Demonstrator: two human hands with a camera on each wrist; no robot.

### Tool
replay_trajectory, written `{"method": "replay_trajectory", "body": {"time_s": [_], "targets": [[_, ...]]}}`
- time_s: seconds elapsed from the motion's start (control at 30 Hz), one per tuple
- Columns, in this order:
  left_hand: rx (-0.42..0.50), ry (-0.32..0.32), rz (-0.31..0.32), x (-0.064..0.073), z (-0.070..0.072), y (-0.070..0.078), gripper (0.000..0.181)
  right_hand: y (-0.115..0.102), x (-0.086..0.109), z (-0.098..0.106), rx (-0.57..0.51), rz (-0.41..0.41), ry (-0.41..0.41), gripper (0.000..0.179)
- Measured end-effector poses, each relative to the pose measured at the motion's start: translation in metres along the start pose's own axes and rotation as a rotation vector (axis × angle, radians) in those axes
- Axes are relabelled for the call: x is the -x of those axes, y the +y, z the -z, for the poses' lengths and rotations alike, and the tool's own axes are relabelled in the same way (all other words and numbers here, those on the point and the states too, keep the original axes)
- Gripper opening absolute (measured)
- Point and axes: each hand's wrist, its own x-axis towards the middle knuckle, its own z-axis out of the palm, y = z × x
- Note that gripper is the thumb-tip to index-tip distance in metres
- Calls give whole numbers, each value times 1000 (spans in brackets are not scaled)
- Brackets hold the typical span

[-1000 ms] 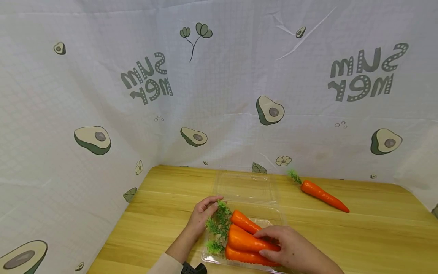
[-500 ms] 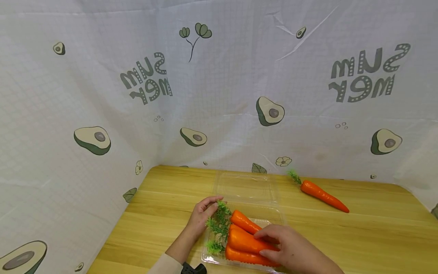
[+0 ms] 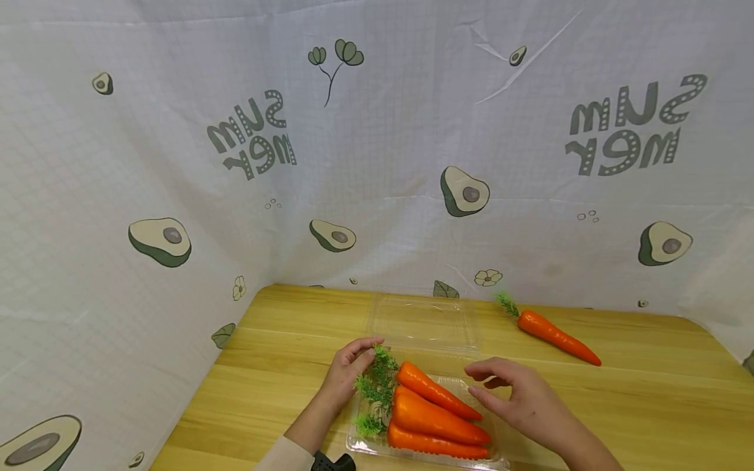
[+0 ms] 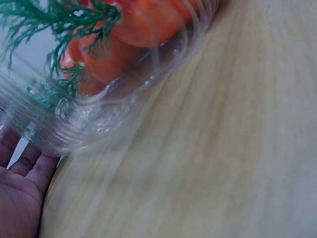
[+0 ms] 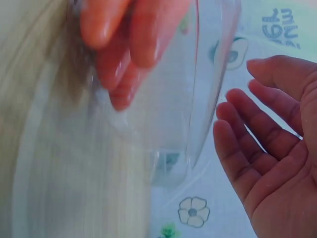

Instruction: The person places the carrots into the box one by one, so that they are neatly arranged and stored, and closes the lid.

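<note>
Several orange carrots [image 3: 436,415] with green tops [image 3: 377,383] lie side by side in a clear plastic container [image 3: 427,454], tops to the left. At its far left corner, my left hand [image 3: 343,374] holds the rim; the left wrist view shows its fingers [image 4: 30,161] against the outer wall, the thumb out of sight. My right hand [image 3: 518,399] is just right of the carrots, touching none of them. Its fingers are spread and loosely bent in the right wrist view, with nothing between them.
Behind the container, its clear lid [image 3: 424,322] lies folded back on the wooden table [image 3: 294,333]. One more carrot [image 3: 556,337] lies loose at the far right. A white curtain [image 3: 389,163] printed with avocados hangs along the back and left.
My right hand has let go of the carrots and moved up and right, uncovering their tips. My left hand stays where it was.
</note>
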Motion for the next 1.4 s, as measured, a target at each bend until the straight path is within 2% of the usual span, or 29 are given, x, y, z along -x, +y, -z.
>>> {"method": "replay_trajectory", "body": {"time_s": [0.2,0.53,0.73,1.0,1.17,1.4], "targets": [[7,-5,4,1,1,0,37,8,-3,7,56,-7,144,24],[9,-1,13,1,1,1,37,28,-9,30,119,-95,254,27],[2,-4,12,0,1,1,37,43,-10,43,124,-180,267,35],[-9,-6,9,0,2,1,37,60,-11,52,163,-182,342,34],[-3,-11,6,1,2,1,37,64,-10,59,182,-231,328,42],[-5,-6,13,1,2,1,37,72,-14,74,224,-259,324,49]]}}
